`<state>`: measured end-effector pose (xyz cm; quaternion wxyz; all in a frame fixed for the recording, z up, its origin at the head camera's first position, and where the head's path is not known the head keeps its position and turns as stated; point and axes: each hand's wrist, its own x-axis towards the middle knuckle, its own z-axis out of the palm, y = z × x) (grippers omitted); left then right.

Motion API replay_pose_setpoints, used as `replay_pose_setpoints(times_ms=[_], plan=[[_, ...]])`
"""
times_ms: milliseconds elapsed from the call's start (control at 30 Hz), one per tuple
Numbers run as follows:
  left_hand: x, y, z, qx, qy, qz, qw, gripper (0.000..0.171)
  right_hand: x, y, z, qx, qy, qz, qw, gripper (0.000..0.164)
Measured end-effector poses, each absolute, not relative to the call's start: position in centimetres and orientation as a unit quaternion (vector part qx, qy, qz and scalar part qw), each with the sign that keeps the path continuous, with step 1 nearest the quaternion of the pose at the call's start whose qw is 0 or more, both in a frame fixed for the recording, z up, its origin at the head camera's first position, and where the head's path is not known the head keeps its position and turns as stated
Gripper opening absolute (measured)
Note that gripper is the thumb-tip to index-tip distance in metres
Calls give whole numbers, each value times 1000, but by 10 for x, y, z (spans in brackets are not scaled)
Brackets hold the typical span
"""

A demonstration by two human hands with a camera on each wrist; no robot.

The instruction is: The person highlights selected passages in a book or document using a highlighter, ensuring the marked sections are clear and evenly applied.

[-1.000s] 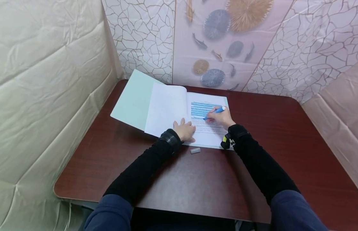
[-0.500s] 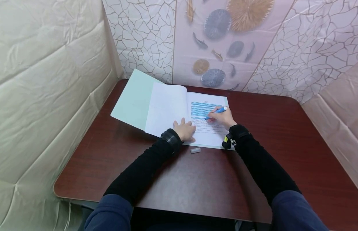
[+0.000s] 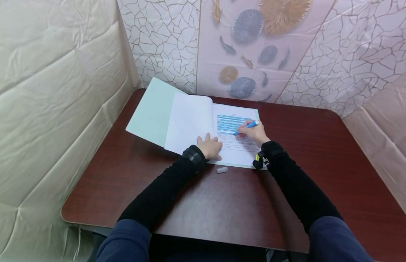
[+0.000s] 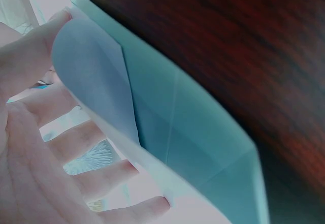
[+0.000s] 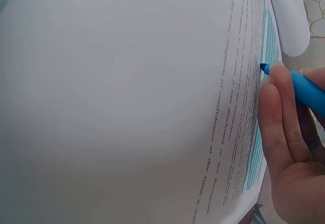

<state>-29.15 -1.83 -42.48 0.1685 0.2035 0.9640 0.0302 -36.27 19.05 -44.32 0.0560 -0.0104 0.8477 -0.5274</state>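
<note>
My right hand (image 3: 254,133) pinches a blue highlighter (image 5: 307,91), its tip on a printed page (image 3: 235,154) whose upper lines carry blue marking. The page lies in an open pale green folder (image 3: 151,112). A turned-over white sheet (image 3: 189,122) covers the folder's middle, curled at the fold. My left hand (image 3: 209,148) rests with spread fingers by the fold, near the bottom of the pages; in the left wrist view its fingers (image 4: 119,176) lie straight along the curled paper. A small grey cap (image 3: 221,170) lies on the table just below the folder.
The dark red wooden table (image 3: 320,163) extends to both sides of the folder. A patterned curtain (image 3: 163,40) hangs behind its far edge, and a cream quilted cloth (image 3: 55,109) stands along the left.
My right hand has moved slightly to the right with the highlighter, its tip sliding along a line of text. My left hand stays in place.
</note>
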Motion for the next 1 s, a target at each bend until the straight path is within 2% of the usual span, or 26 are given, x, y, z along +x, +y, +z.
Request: replay_pose_setpoints(times_ms=[1000], plan=[[-290, -19, -425, 208, 964, 31, 160, 59, -363, 206, -447, -19, 835, -547, 51, 17]])
